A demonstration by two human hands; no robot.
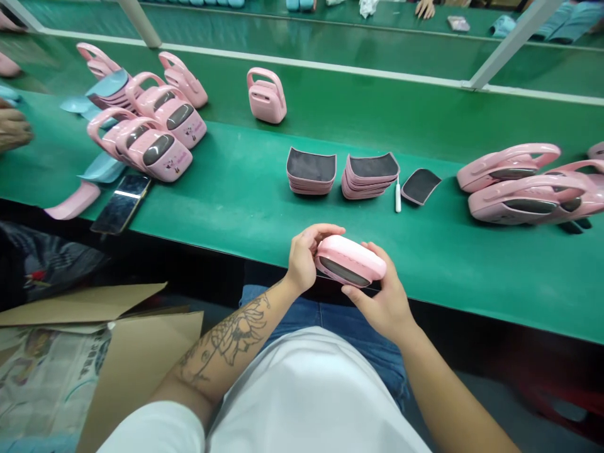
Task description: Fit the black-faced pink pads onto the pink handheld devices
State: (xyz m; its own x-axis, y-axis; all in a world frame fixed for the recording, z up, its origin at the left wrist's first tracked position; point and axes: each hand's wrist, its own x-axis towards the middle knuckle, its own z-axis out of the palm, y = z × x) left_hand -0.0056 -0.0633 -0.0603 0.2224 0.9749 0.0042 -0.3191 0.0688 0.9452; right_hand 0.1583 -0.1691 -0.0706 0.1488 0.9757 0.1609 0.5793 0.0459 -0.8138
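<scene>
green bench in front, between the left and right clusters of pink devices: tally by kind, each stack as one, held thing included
Standing pink handled device: 1
Pink device held between left hand and right hand: 1
Stacks of dark curved panels: 2
Loose dark panel: 1
Slim white tool: 1
Total: 6

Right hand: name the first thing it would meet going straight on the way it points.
The pink case in its grasp; beyond that, probably the left hand at the case's other end, though depth is unclear here.

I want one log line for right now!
left hand: holding pink device | right hand: holding same device | on green table: white stick, dark panel
</scene>
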